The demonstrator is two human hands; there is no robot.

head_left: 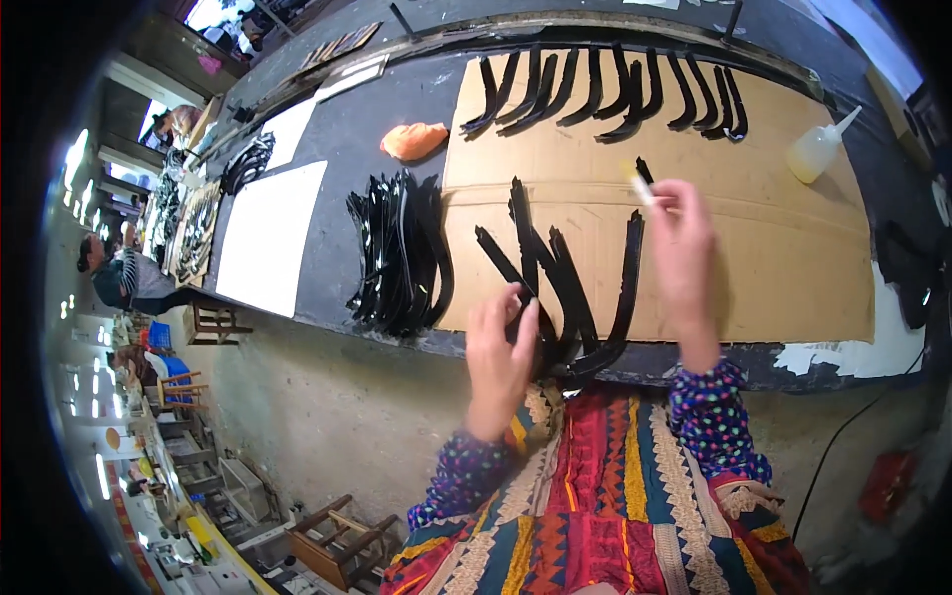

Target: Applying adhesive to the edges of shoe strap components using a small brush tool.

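Note:
My left hand [498, 347] is at the near edge of the cardboard, its thumb and fingers closed on a black curved strip [498, 254]. Several more glossy black strips lie close by, among them a middle strip [570, 283] and a strongly bent strip [628, 283]; their lower ends overlap at the table edge. Above the cardboard, my right hand [682, 233] pinches a small white stick [641, 186] with a yellowish, blurred end. Just behind that stick shows the tip of another black strip [644, 170], partly hidden by the hand.
A cardboard sheet [773, 278] covers the dark table, with a row of black strips [595, 87] along its far side. A squeeze bottle [815, 154] stands at right. To the left are a strip pile [397, 253], an orange cloth [414, 141] and a white board [273, 233].

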